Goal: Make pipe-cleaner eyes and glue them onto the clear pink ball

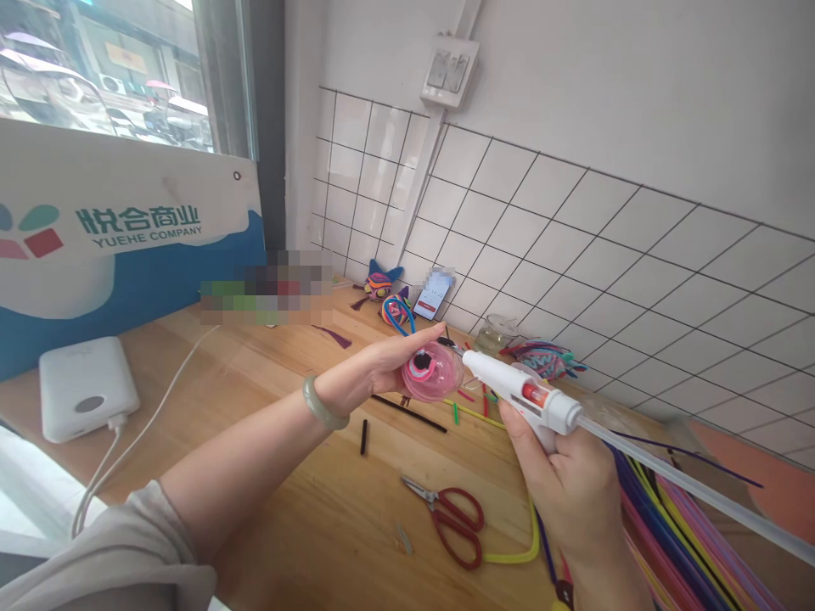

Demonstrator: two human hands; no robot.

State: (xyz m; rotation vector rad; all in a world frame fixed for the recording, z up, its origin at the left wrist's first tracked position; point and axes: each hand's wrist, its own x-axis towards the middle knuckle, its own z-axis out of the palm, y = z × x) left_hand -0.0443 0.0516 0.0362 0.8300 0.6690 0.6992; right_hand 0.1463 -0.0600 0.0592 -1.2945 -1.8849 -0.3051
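Note:
My left hand (388, 361) is closed around a clear round ball with pink inside (436, 382), a black and pink coil showing on its near face. A blue loop (399, 314) rises behind that hand. In my right hand (566, 475) is a white glue gun (503, 378), its nozzle pointing left at the ball's upper edge beside a small black piece. A long translucent glue stick (700, 501) runs out of the gun's back. Whether the nozzle touches the ball I cannot tell.
Red-handled scissors (455, 518) lie below the hands. Pipe cleaners (668, 526) bunch at right, with cut bits around. Finished colourful crafts (380, 280), a phone (434, 294) and a glass jar (497, 333) stand along the wall. A white power bank (89, 386) with its cable sits at left.

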